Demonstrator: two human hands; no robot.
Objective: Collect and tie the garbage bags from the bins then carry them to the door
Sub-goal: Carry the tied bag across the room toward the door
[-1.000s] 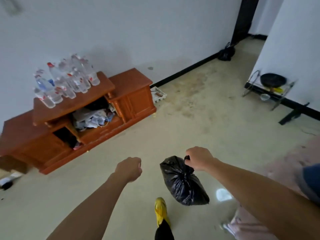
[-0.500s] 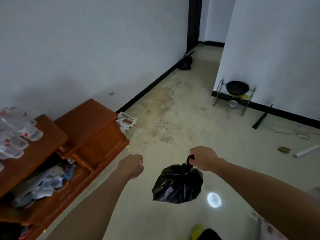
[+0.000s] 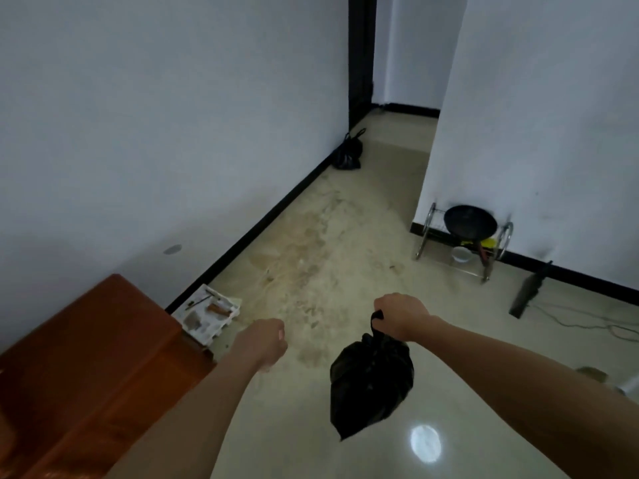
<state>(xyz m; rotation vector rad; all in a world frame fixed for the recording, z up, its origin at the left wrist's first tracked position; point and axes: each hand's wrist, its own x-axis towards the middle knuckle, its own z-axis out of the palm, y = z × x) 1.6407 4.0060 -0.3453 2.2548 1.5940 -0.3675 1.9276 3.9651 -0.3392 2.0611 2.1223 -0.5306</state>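
My right hand (image 3: 401, 316) grips the knotted top of a tied black garbage bag (image 3: 371, 378), which hangs above the floor in front of me. My left hand (image 3: 264, 342) is curled into a fist beside it and holds nothing. A second tied black garbage bag (image 3: 348, 152) sits on the floor against the left wall, by the dark door frame (image 3: 361, 57) at the far end of the passage.
A brown wooden cabinet (image 3: 86, 361) stands at the near left, with a white foam tray (image 3: 207, 314) of small items beside it. A metal rack with a black pan (image 3: 470, 223) stands against the right wall. Cables and a dark bar (image 3: 529, 292) lie on the floor at the right.
The view has swung right and forward along the passage. The cabinet with its bottles has slid out to the left. The bag still hangs from my right hand.
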